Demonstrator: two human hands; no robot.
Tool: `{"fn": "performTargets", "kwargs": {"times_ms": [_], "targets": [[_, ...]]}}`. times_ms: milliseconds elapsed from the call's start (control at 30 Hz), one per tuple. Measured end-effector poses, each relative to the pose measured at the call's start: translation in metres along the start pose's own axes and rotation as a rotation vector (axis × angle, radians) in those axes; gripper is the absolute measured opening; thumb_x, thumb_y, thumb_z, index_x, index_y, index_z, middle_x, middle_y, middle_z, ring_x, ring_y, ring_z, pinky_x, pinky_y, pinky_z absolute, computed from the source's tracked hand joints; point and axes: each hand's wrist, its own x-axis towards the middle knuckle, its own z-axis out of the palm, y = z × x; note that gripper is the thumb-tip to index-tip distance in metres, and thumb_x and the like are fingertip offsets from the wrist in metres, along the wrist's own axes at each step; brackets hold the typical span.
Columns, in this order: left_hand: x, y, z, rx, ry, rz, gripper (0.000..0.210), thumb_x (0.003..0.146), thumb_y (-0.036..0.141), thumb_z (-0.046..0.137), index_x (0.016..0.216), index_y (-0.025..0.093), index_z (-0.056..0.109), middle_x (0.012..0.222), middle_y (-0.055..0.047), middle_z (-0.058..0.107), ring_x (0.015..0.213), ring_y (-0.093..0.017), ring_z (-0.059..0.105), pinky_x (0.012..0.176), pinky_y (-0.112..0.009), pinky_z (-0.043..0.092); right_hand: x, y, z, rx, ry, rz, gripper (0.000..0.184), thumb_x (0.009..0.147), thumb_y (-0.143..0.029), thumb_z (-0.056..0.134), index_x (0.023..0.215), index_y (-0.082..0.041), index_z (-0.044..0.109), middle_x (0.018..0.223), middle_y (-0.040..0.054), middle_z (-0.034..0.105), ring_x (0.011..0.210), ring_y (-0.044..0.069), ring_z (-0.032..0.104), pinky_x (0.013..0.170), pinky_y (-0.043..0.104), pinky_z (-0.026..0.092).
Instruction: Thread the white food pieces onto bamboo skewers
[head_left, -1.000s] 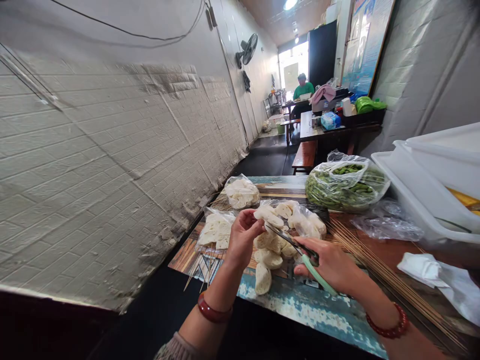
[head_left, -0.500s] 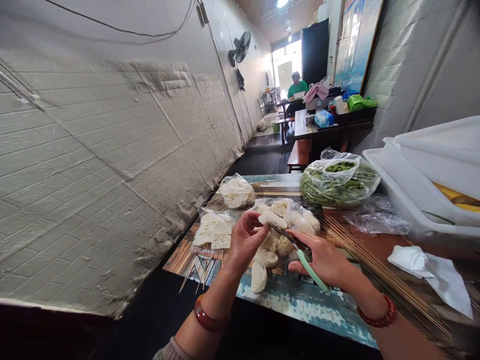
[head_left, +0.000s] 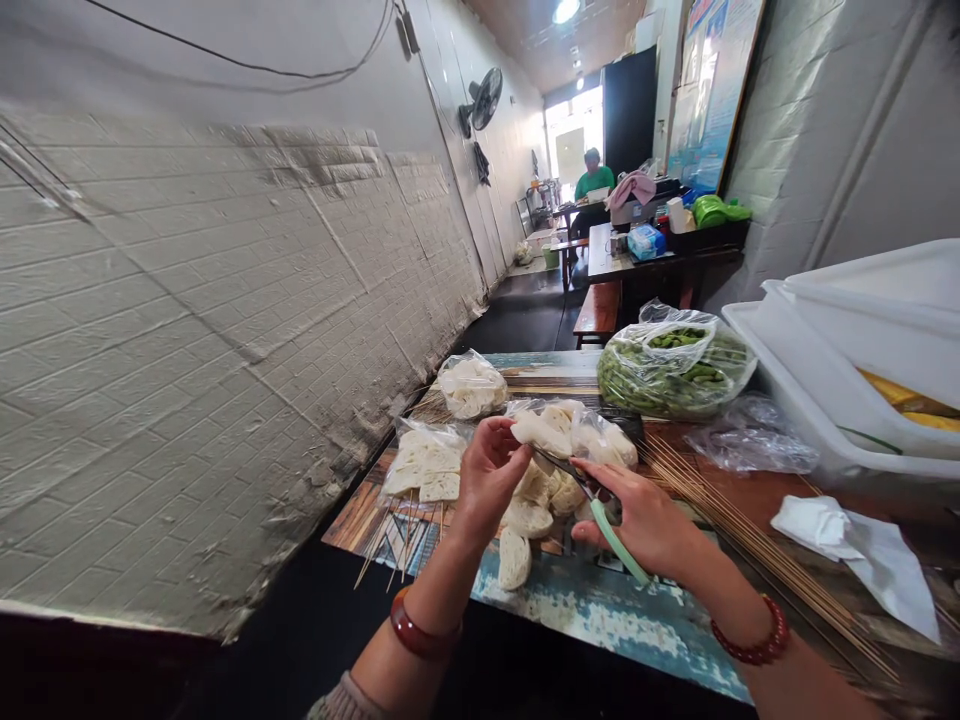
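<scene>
My left hand (head_left: 491,475) pinches a pale, spongy slice of food (head_left: 541,434) between thumb and fingers. In my right hand (head_left: 643,515) is a pair of scissors (head_left: 616,540) with mint-green handles; its dark blades reach to the lower edge of the slice, near my left fingertips. Whether the blades are closed on it I cannot tell. Beneath my hands lies a pile of similar pale pieces (head_left: 529,518), partly in a clear plastic bag. One piece (head_left: 514,558) rests apart, nearest the table's front edge. Flat white pieces (head_left: 424,465) with thin sticks lie left of my left hand.
Bamboo skewers (head_left: 765,550) spread along the right side, beside a white tissue (head_left: 847,540). A bag of green pods (head_left: 675,370) and white plastic bins (head_left: 817,395) stand farther back. Another bag of pale food (head_left: 472,385) sits at the back left. A person in green (head_left: 594,182) sits far away.
Both hands, the scissors and the slice keep almost the same positions. The camera view has shifted slightly.
</scene>
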Motion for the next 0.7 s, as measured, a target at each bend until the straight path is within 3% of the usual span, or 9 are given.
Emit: {"fn": "performTargets", "kwargs": {"times_ms": [133,333,500,700], "targets": [[0.001,0.003,-0.002,-0.06,0.033,-0.003,0.035,0.069,0.03,0.083,0.092,0.019,0.061,0.085,-0.001,0.069,0.08,-0.013,0.064,0.075,-0.024,0.049,0.0,0.003,0.001,0.006,-0.028,-0.018,0.068,0.08,-0.045,0.074,0.138,-0.015,0.057,0.133,0.017,0.064,0.118,0.034,0.063,0.1,0.045,0.051],[-0.004,0.003,0.0,-0.018,-0.029,-0.048,0.033,0.068,0.031,0.084,0.09,0.018,0.062,0.082,-0.001,0.069,0.075,-0.013,0.062,0.07,-0.023,0.047,0.0,0.009,0.007,0.044,0.021,-0.019,0.068,0.077,-0.042,0.078,0.139,-0.023,0.056,0.131,0.0114,0.066,0.119,0.032,0.063,0.101,0.046,0.05],[-0.008,0.005,0.003,0.008,-0.081,-0.085,0.03,0.068,0.032,0.083,0.087,0.017,0.065,0.08,-0.001,0.067,0.072,-0.012,0.061,0.069,-0.023,0.047,-0.001,0.012,0.008,0.015,0.067,-0.009,0.068,0.073,-0.04,0.08,0.135,-0.019,0.06,0.13,0.0152,0.067,0.119,0.035,0.063,0.101,0.048,0.049],[-0.006,0.006,0.001,-0.009,-0.079,-0.115,0.029,0.071,0.034,0.081,0.088,0.017,0.066,0.082,-0.001,0.068,0.073,-0.012,0.061,0.069,-0.023,0.047,0.0,0.009,0.003,0.036,0.008,-0.032,0.064,0.076,-0.039,0.078,0.132,-0.013,0.062,0.126,0.0176,0.069,0.113,0.033,0.066,0.098,0.045,0.052]]}}
